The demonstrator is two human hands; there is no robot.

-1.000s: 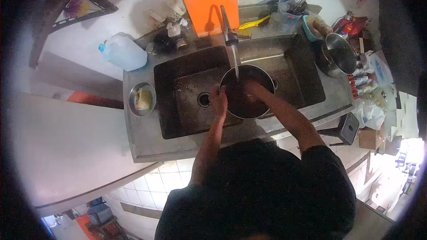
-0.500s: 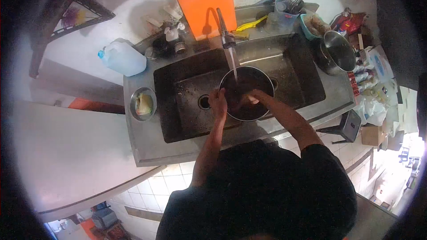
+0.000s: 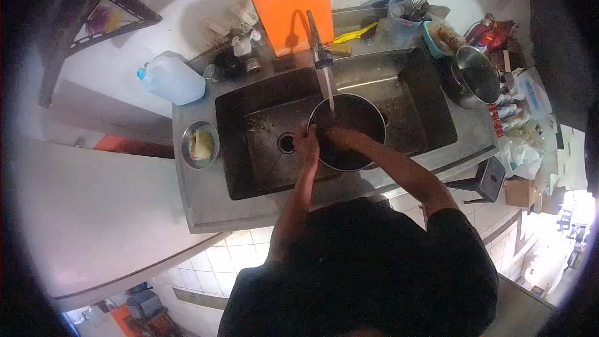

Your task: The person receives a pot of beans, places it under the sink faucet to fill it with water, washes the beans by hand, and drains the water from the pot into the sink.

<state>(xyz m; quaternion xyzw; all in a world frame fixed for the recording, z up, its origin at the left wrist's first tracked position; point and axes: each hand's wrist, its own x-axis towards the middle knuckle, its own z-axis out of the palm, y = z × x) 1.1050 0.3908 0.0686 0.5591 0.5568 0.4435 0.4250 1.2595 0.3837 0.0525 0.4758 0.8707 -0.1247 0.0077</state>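
A dark round pot (image 3: 359,150) is held over the double sink (image 3: 265,171), under the tap (image 3: 321,56). Water runs from the tap into it. My left hand (image 3: 306,147) grips the pot's left rim. Inside the pot, toward its left side, is my right hand (image 3: 342,138); its fingers are dark and blurred, so whether they hold anything is hidden. The pot's contents are too dark to make out.
A metal bowl with a sponge (image 3: 201,145) sits left of the sink, below a large plastic jug (image 3: 173,79). An orange cutting board (image 3: 292,12) leans on the wall. A metal pot (image 3: 475,75) and plastic bags (image 3: 523,153) are at the right.
My right hand has moved left inside the pot, closer to my left hand. My left hand keeps its place on the rim, and the water still runs.
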